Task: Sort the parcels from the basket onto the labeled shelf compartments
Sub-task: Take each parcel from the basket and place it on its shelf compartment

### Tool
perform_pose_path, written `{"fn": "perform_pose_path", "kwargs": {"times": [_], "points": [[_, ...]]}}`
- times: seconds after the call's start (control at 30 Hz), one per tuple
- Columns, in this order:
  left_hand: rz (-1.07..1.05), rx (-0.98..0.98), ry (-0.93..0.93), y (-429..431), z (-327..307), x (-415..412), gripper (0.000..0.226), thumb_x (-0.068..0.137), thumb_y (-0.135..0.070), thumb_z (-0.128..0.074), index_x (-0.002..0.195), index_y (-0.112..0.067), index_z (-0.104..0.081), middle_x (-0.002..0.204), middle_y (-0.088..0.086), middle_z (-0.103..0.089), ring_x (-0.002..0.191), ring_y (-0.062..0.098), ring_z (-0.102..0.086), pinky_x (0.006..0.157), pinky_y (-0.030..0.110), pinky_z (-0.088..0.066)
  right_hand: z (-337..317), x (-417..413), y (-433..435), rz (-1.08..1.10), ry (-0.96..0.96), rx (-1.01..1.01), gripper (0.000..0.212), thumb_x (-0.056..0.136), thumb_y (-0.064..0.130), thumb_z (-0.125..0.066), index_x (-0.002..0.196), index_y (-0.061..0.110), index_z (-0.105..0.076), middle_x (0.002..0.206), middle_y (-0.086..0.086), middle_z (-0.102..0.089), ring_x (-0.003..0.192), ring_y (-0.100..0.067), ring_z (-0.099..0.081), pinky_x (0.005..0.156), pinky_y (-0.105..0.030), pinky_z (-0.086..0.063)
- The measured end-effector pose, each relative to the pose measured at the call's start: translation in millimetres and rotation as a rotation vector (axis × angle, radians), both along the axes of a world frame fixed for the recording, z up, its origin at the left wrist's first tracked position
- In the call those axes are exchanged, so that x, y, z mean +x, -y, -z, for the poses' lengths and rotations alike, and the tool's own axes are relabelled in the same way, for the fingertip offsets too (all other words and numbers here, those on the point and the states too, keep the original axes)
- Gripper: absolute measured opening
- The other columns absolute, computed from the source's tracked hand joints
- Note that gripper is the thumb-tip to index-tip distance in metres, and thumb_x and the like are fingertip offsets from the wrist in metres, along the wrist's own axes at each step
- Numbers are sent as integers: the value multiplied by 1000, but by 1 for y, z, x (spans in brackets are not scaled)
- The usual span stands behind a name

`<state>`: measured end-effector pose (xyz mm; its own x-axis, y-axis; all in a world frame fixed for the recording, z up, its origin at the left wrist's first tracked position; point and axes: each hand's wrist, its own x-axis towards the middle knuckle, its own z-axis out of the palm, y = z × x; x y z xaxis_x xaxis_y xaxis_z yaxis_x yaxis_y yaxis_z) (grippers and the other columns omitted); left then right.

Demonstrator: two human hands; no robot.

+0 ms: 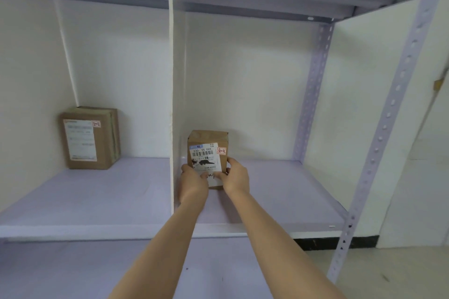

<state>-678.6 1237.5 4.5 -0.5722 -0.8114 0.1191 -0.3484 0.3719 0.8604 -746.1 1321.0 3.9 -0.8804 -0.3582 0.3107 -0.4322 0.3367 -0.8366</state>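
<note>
Lilac shelf (279, 192), right compartment: small parcel (206, 150) gripped by left hand (192, 181) and right hand (237, 177); left compartment: larger parcel (90, 138).

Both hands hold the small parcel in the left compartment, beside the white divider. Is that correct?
No. The head view shows the left hand and right hand holding the small parcel in the right compartment, beside the white divider.

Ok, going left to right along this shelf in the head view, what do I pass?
Large brown box → white divider → small labelled box → back post → front post.
</note>
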Motion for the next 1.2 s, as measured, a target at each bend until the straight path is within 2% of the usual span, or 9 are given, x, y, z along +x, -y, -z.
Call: {"fn": "perform_pose_path", "kwargs": {"times": [0.2, 0.67, 0.97, 1.07, 1.2], "points": [[-59, -22, -19, 11, 2, -27, 39, 96, -21, -56, 124, 1, -41, 126, 19, -57, 112, 37, -57, 77, 38, -46, 2, -30, 21, -19, 16, 11, 49, 79, 9, -75, 125, 16, -60, 112, -5, -72, 104, -23, -68, 89, -35, -53], [-133, -35, 15, 43, 1, -81, 40, 95, -25, -57, 123, 0, -41, 129, 20, -56, 116, 37, -56, 84, 41, -47, 5, -80, 61, -27, -73, 37, 42, 80, 8, -70, 121, 11, -61, 109, -7, -73, 101, -25, -68, 81, -31, -50], [-217, -109, 38, 50, 3, -95, 39, 93, -27, -61, 117, -1, -44, 123, 20, -59, 112, 38, -59, 81, 42, -48, 9, -93, 71, -13, -63, 42, 40, 81, 12, -70, 120, 14, -60, 110, -5, -73, 102, -25, -68, 83, -34, -53], [-230, -129, 46, 51, 2, -96, 41, 92, -28, -62, 117, -1, -43, 123, 19, -59, 112, 38, -60, 81, 43, -48, 10, -93, 74, 20, -77, 53, 37, 84, 13, -68, 120, 13, -61, 111, -7, -71, 103, -27, -66, 78, -30, -48], [-249, -141, 54, 51, 4, -98, 41, 92, -29, -61, 117, -1, -44, 122, 18, -60, 111, 37, -60, 81, 42, -48, 12, -92, 78, 52, -82, 62, 33, 85, 13, -66, 118, 13, -61, 111, -8, -70, 104, -29, -64, 77, -31, -47]]}}
